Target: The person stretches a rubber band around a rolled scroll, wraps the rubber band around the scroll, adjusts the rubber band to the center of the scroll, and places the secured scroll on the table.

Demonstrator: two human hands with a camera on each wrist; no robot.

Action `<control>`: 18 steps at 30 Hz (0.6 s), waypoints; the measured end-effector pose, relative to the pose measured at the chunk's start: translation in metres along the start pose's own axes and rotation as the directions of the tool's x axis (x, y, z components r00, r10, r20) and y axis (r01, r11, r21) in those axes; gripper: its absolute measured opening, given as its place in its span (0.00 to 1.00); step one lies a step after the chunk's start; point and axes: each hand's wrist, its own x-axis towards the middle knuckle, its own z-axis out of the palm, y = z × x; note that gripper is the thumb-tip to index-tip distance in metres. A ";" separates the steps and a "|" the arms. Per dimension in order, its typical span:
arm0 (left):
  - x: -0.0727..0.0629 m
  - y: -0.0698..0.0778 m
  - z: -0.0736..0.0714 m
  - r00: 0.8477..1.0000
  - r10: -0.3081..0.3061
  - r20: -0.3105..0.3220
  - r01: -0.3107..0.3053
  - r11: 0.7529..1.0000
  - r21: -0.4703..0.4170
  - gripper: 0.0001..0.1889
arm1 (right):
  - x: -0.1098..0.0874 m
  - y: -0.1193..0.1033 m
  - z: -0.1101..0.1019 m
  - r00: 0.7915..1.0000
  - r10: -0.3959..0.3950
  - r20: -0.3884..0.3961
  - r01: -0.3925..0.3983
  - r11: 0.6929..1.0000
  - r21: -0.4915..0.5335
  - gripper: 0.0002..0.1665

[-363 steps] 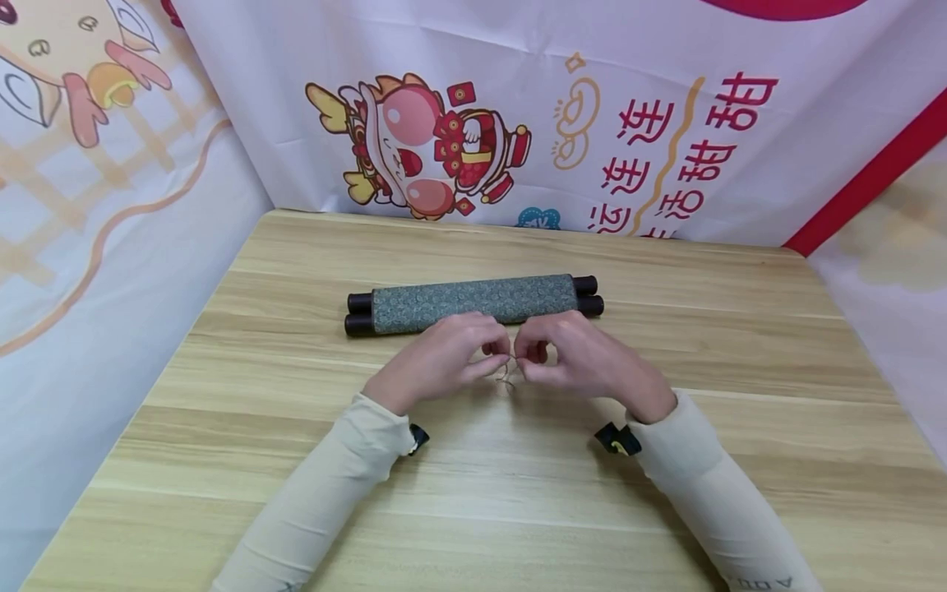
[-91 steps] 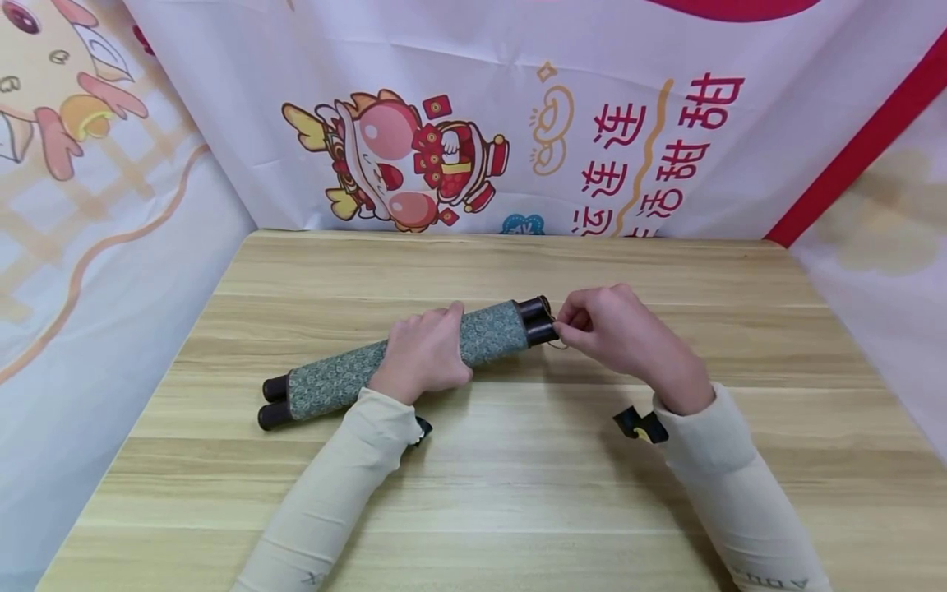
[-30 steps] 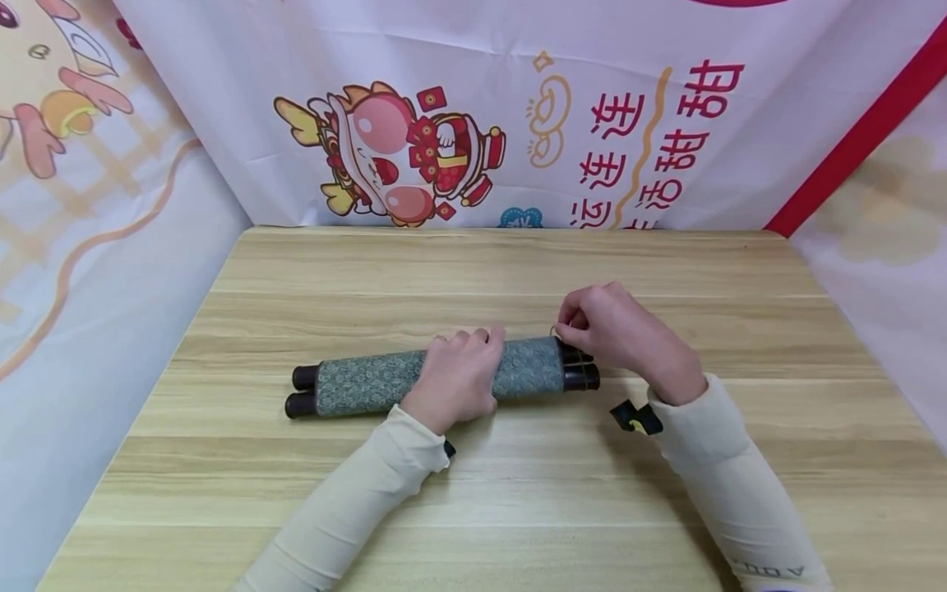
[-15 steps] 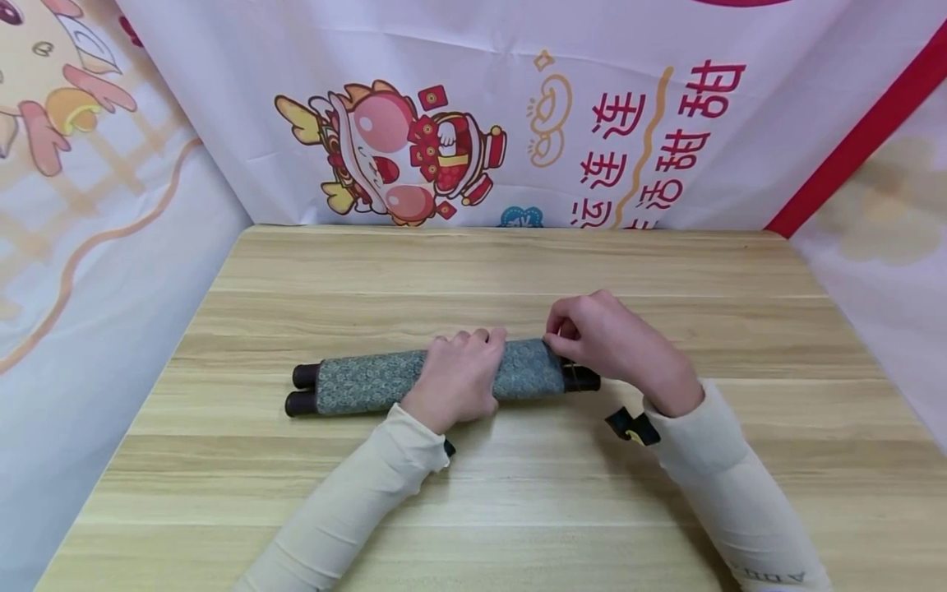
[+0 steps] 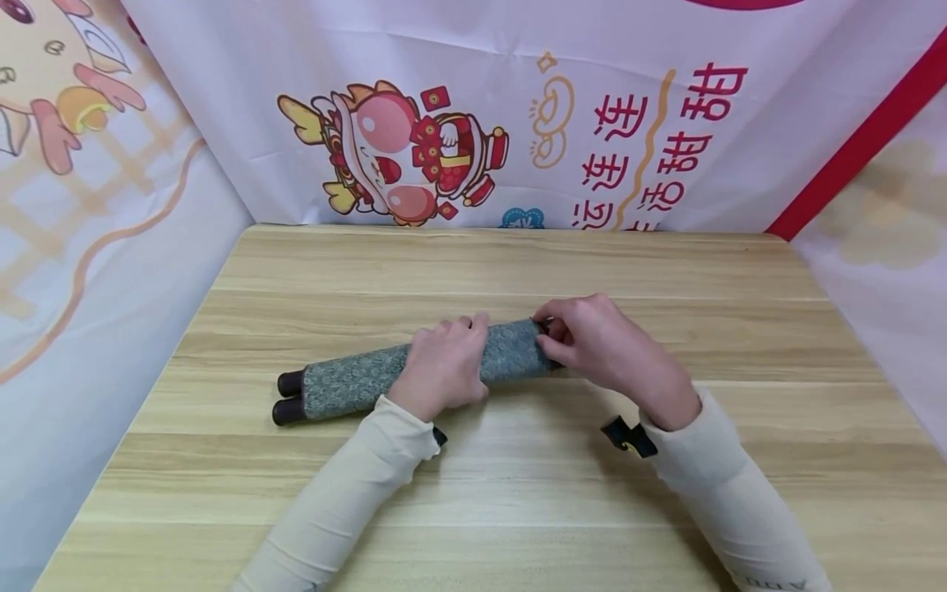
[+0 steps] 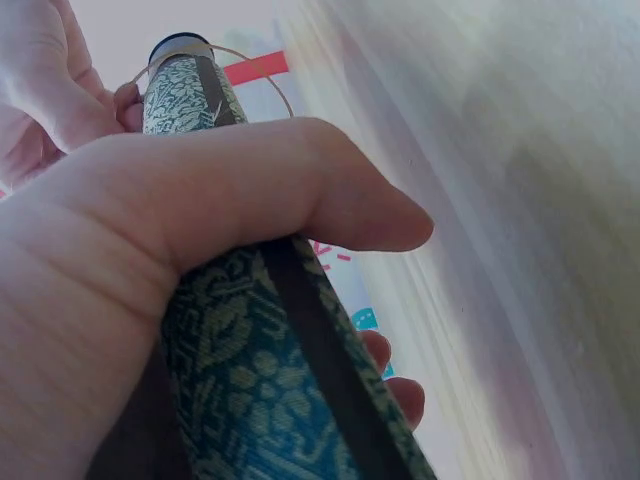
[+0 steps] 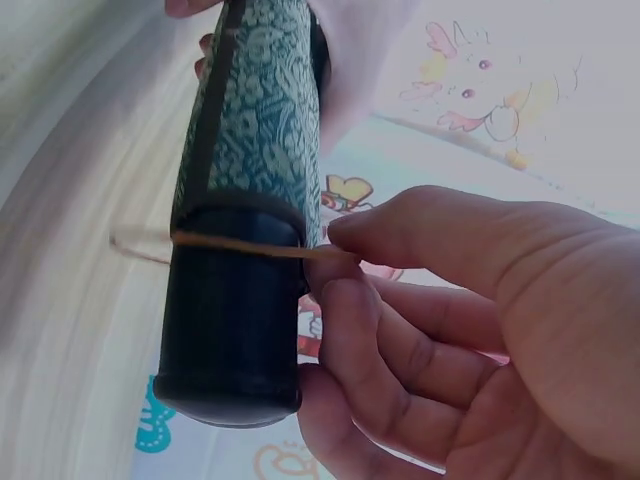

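Note:
A rolled scroll (image 5: 355,378), covered in teal patterned cloth with two dark roller ends (image 5: 288,397) at the left, tilts upward to the right in the head view. My left hand (image 5: 442,366) grips it round the middle, thumb across the cloth (image 6: 260,370). At the scroll's right end is my right hand (image 5: 602,341), which mostly covers the roller knobs in the head view. In the right wrist view, its thumb and finger pinch a thin tan rubber band (image 7: 240,245), stretched across the dark roller (image 7: 235,320) beside the cloth edge. Part of the band loops loosely out on the far side.
The scroll is over a light wood-grain table (image 5: 488,493). A printed white cloth (image 5: 473,107) hangs along the table's back edge, with another cloth (image 5: 133,288) at the left.
Earlier both hands pinched the band in front of the scroll; then the left hand took hold of the scroll. Lately the right hand has shifted slightly left, and the scroll's right end has risen.

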 end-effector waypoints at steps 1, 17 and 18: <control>0.000 -0.001 -0.001 1.000 -0.005 0.002 0.005 1.000 -0.005 0.33 | 0.000 -0.001 0.000 1.000 -0.006 -0.007 0.006 1.000 -0.001 0.16; 0.003 -0.024 -0.011 0.992 -0.127 0.023 0.128 0.990 -0.063 0.50 | -0.001 -0.014 0.014 0.992 -0.009 -0.129 0.012 1.000 0.018 0.05; 0.003 -0.025 -0.011 0.991 -0.129 0.020 0.130 0.989 -0.066 0.50 | -0.001 -0.015 0.015 0.991 0.003 -0.134 0.000 1.000 0.024 0.05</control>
